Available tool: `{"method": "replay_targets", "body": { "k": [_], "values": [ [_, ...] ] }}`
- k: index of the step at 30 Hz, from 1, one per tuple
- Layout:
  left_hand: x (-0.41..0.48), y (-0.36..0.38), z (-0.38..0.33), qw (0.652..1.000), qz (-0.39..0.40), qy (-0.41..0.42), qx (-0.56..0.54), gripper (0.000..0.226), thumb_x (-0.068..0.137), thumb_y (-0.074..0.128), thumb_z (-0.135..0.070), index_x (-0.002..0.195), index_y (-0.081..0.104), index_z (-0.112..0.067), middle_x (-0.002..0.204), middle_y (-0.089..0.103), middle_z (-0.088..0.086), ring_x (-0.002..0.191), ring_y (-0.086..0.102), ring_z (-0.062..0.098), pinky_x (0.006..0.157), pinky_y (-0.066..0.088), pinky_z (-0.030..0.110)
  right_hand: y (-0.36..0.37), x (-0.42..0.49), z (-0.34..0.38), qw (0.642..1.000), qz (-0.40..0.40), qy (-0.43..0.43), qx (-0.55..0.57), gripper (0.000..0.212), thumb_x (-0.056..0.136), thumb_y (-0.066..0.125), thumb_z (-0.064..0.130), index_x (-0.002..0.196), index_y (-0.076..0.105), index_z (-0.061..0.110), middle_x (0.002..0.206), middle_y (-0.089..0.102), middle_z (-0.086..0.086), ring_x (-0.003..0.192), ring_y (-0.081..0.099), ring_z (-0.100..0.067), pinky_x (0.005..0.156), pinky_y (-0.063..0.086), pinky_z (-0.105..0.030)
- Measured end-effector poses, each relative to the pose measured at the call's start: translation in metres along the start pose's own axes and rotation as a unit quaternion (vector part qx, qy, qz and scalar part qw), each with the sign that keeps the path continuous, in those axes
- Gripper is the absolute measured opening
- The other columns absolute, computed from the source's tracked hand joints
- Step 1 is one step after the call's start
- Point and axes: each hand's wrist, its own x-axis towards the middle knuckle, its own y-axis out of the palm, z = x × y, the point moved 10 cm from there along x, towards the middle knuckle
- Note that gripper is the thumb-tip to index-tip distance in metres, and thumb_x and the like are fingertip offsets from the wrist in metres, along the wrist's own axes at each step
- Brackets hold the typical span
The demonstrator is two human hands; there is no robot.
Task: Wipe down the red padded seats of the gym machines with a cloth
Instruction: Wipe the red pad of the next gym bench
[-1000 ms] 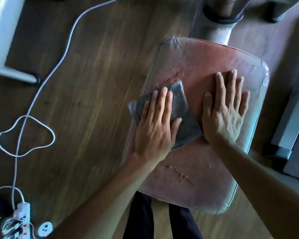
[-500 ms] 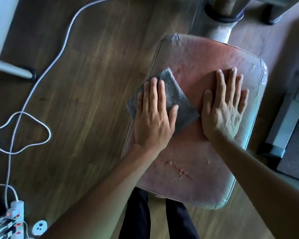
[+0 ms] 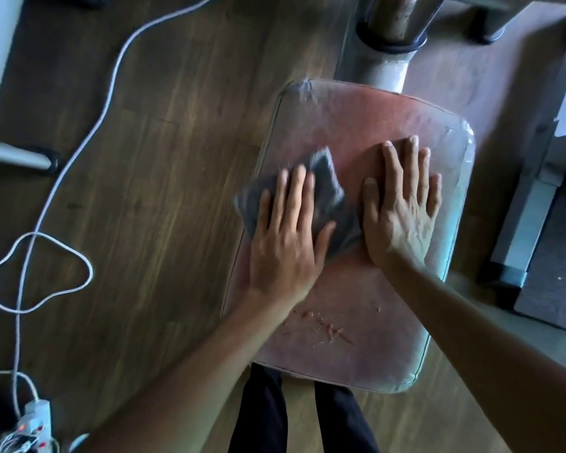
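Note:
A worn red padded seat point(image 3: 356, 125) fills the middle of the head view, its cover cracked near the front with small red flecks. A dark grey cloth point(image 3: 327, 181) lies on its left half, one corner hanging past the seat's left edge. My left hand point(image 3: 288, 233) presses flat on the cloth with straight fingers. My right hand point(image 3: 401, 207) lies flat on the bare pad to the right, fingers spread, its thumb side against the cloth. The cloth and left fingers are blurred.
The seat's grey post point(image 3: 386, 57) rises at the far end. A white cable point(image 3: 108, 89) loops over the wooden floor at left to a power strip point(image 3: 33, 423). Grey machine frames stand at far left point(image 3: 10, 152) and right point(image 3: 530, 204). Dark trouser legs point(image 3: 268, 413) below.
My left hand has slid the cloth to the left and slightly away across the pad, its corner turning upward. My right hand has stayed flat in the same spot on the pad.

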Motion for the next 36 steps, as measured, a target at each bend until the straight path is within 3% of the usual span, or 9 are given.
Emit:
{"method": "replay_targets", "body": {
  "k": [3,6,10,18,26,29,33,36],
  "values": [
    [-0.031,0.002,-0.007,1.0,0.014,0.016,0.014,0.068,0.104,0.031,-0.051,0.156,0.021,-0.007,0.164,0.017,0.008,0.153,0.011,0.025,0.122,0.018,0.047,-0.011,0.005,-0.003,0.999,0.019,-0.037,0.003,0.052,0.105,0.032,0.044,0.154,0.027,0.03,0.166,0.014,0.0,0.153,0.01,-0.021,0.121,0.009,-0.039],
    [0.011,-0.003,-0.007,0.999,-0.006,0.052,0.014,0.07,0.103,0.03,-0.053,0.156,0.021,-0.009,0.164,0.018,0.006,0.152,0.012,0.024,0.123,0.016,0.045,-0.02,0.008,-0.014,0.997,0.009,-0.072,0.013,0.049,0.105,0.034,0.042,0.152,0.034,0.029,0.164,0.022,0.001,0.151,0.018,-0.019,0.119,0.014,-0.039],
    [0.066,-0.008,-0.005,0.996,-0.045,0.073,0.008,0.069,0.102,0.031,-0.054,0.155,0.027,-0.01,0.162,0.024,0.006,0.151,0.018,0.024,0.122,0.017,0.044,-0.016,0.004,-0.021,0.998,-0.028,-0.062,-0.014,0.048,0.107,0.033,0.038,0.154,0.03,0.031,0.164,0.021,0.003,0.152,0.015,-0.014,0.122,0.013,-0.039],
    [0.017,-0.011,-0.022,0.997,-0.052,-0.017,-0.045,0.061,0.104,0.031,-0.046,0.151,0.036,-0.007,0.16,0.03,0.008,0.15,0.022,0.024,0.12,0.023,0.048,-0.017,0.004,-0.02,0.998,-0.025,-0.065,-0.008,0.048,0.107,0.035,0.037,0.154,0.03,0.031,0.164,0.021,0.004,0.152,0.014,-0.013,0.123,0.013,-0.039],
    [0.15,-0.019,0.009,0.992,-0.124,-0.011,-0.009,0.063,0.101,0.034,-0.049,0.147,0.044,-0.007,0.152,0.043,0.013,0.142,0.039,0.03,0.117,0.027,0.046,-0.013,0.005,-0.021,0.998,-0.019,-0.064,-0.009,0.048,0.107,0.034,0.039,0.154,0.029,0.033,0.164,0.02,0.004,0.152,0.013,-0.013,0.123,0.011,-0.038],
    [0.123,-0.018,0.008,0.993,-0.118,0.004,-0.006,0.061,0.104,0.032,-0.046,0.15,0.037,-0.005,0.156,0.036,0.014,0.146,0.032,0.03,0.118,0.027,0.047,-0.013,0.005,-0.022,0.998,-0.018,-0.065,-0.015,0.048,0.107,0.034,0.038,0.154,0.029,0.032,0.164,0.02,0.004,0.152,0.013,-0.013,0.123,0.01,-0.038],
    [0.025,-0.011,-0.015,0.998,-0.04,0.038,0.036,0.062,0.106,0.03,-0.045,0.155,0.023,-0.008,0.163,0.02,0.009,0.152,0.016,0.026,0.119,0.023,0.049,-0.015,0.005,-0.021,0.997,-0.011,-0.069,-0.012,0.048,0.107,0.034,0.038,0.154,0.029,0.031,0.164,0.019,0.004,0.152,0.013,-0.014,0.123,0.011,-0.038],
    [0.015,-0.01,-0.015,0.999,-0.028,0.037,0.005,0.062,0.104,0.03,-0.048,0.154,0.029,-0.01,0.162,0.024,0.007,0.151,0.018,0.025,0.12,0.022,0.047,-0.015,0.005,-0.02,0.998,-0.013,-0.068,-0.011,0.048,0.107,0.034,0.038,0.154,0.029,0.032,0.164,0.019,0.004,0.152,0.013,-0.014,0.123,0.011,-0.038]
  ]
}}
